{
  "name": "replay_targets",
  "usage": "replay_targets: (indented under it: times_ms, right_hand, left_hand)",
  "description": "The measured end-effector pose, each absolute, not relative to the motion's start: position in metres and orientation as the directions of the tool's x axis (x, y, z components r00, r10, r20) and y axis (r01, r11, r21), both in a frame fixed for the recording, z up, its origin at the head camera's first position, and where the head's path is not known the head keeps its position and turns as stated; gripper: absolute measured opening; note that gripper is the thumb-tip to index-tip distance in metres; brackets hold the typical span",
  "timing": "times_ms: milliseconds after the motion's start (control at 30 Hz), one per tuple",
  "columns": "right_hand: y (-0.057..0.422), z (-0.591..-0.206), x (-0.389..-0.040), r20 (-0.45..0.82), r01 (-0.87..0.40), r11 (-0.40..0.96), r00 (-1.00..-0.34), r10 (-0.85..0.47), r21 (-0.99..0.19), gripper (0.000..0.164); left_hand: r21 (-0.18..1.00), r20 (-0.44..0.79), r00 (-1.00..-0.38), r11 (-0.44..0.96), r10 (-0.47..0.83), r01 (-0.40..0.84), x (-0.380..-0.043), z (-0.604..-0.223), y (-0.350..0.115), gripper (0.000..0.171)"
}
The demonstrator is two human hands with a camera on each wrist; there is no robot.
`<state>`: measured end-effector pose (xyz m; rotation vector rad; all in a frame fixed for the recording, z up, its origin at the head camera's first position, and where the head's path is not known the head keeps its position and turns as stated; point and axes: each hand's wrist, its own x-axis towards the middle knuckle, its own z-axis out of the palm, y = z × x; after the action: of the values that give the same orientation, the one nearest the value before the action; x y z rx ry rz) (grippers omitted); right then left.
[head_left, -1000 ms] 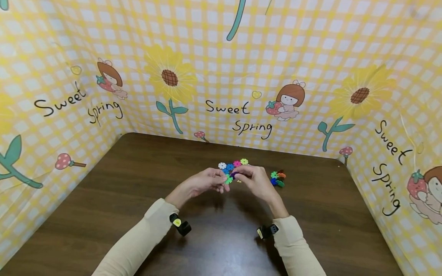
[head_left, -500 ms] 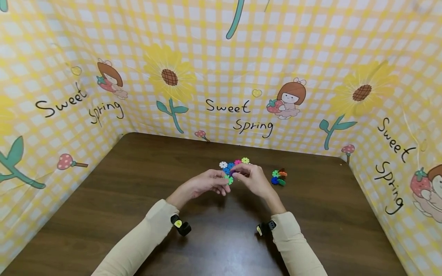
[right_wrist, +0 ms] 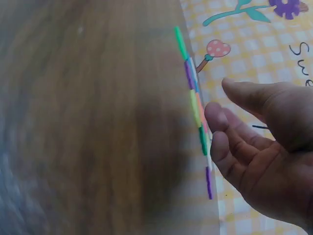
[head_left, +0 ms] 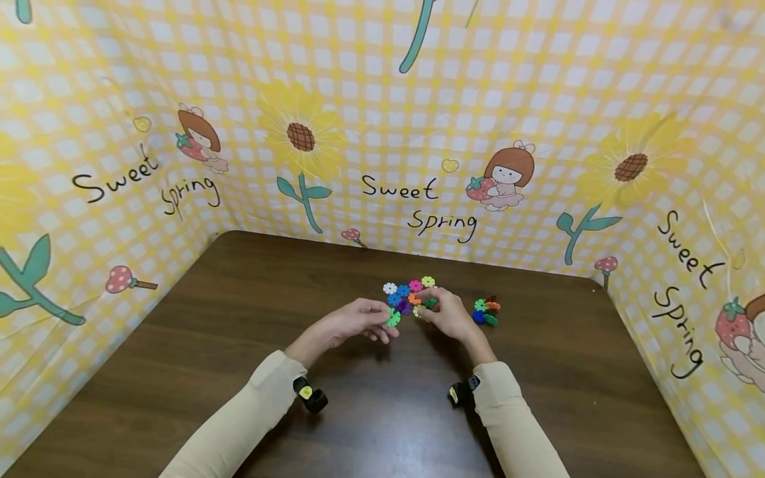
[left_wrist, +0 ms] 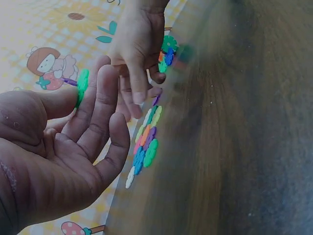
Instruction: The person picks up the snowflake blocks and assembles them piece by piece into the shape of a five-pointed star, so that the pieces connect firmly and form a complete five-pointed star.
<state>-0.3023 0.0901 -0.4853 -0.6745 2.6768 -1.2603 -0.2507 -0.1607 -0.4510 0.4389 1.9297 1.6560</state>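
Green disc [left_wrist: 82, 89], flat, bright, flower-notched, a purple disc [right_wrist: 284, 9] standing crosswise against it, pinched by the left hand [head_left: 352, 323] above the brown table [head_left: 382, 392], right hand [head_left: 449, 317] fingers loose, parted, beside flat multicoloured discs [left_wrist: 149, 136].

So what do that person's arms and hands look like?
The left hand and right hand are bare, with no gloves. The left sleeve and right sleeve are long, plain and cream-coloured. There's a little black gadget at the left wrist and a second black gadget at the right, each with a yellow patch. I can't see any cables.
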Motion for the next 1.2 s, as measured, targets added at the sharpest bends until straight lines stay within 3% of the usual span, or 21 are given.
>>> replay_targets:
  times_ms: [300, 533, 700, 1200]
  right_hand:
    - [0.085, -0.492, -0.306, 0.072, -0.374, 0.661, -0.897, -0.437, -0.650, 0.036]
    - [0.080, -0.488, -0.301, -0.020, -0.302, 0.738, -0.920, -0.392, -0.604, 0.024]
    - [0.079, -0.485, -0.299, -0.055, -0.262, 0.754, -0.929, -0.367, -0.602, 0.017]
    - [0.080, -0.486, -0.296, -0.071, -0.253, 0.754, -0.927, -0.368, -0.607, 0.026]
  left_hand:
    - [0.972, -0.208, -0.831, 0.204, 0.516, -0.117, -0.249, -0.448, -0.162, 0.032]
    - [0.973, -0.209, -0.830, 0.195, 0.517, -0.123, -0.249, -0.448, -0.164, 0.034]
    - [0.973, -0.214, -0.835, 0.188, 0.507, -0.135, -0.249, -0.446, -0.163, 0.032]
    - [0.971, -0.226, -0.829, 0.182, 0.511, -0.152, -0.249, -0.446, -0.160, 0.018]
